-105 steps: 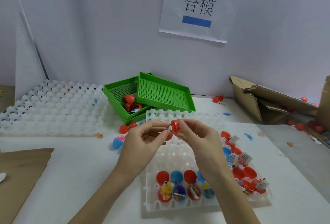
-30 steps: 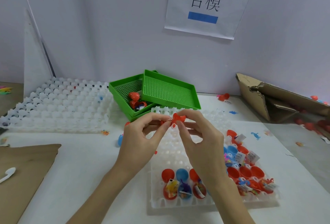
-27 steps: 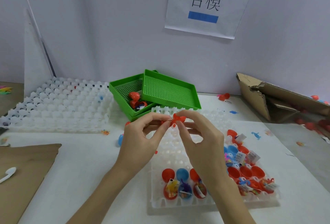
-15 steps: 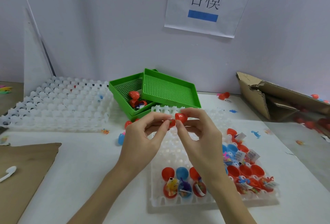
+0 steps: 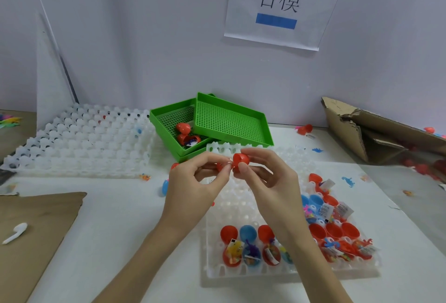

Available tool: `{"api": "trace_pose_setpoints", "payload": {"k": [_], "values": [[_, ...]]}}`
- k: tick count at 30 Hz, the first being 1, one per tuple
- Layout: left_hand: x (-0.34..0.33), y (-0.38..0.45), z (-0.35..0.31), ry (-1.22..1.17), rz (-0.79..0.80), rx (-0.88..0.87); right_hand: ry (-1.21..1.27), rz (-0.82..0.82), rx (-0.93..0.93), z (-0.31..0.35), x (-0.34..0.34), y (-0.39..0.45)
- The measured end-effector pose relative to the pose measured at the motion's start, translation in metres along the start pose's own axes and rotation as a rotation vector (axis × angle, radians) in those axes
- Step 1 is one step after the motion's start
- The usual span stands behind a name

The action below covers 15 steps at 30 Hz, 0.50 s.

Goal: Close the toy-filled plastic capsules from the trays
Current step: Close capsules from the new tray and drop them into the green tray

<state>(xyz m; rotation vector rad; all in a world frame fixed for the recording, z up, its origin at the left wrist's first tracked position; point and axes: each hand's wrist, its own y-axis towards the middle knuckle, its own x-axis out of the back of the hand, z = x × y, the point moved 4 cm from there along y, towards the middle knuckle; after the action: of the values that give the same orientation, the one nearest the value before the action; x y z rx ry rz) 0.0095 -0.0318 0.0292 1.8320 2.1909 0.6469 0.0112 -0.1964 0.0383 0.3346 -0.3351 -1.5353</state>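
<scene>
Both hands hold a red capsule (image 5: 240, 160) above the white cell tray (image 5: 243, 208). My right hand (image 5: 268, 182) pinches one red half between thumb and fingers. My left hand (image 5: 195, 186) pinches the other half, mostly hidden behind its fingertips. The two halves meet at the fingertips. Several open red and blue capsules with toys (image 5: 251, 247) stand in the tray's near row. More open ones (image 5: 333, 230) fill its right side.
Two stacked green mesh trays (image 5: 229, 121) at the back hold red capsules (image 5: 183, 129). A stack of white cell trays (image 5: 79, 143) lies at the left. Torn cardboard (image 5: 376, 131) sits at the right, brown board with a white earbud (image 5: 14, 236) at the near left.
The capsule halves were apart and open between the fingertips; now they are pressed together, with the rounded red half turned outward in my right hand. The hands stayed in place.
</scene>
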Motion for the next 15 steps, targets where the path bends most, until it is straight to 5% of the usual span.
{"api": "trace_pose_setpoints", "payload": {"k": [15], "values": [[0.0003, -0.0005, -0.0046, 0.061, 0.016, -0.057, -0.013, 0.018, -0.021, -0.0027, -0.0012, -0.0015]]}}
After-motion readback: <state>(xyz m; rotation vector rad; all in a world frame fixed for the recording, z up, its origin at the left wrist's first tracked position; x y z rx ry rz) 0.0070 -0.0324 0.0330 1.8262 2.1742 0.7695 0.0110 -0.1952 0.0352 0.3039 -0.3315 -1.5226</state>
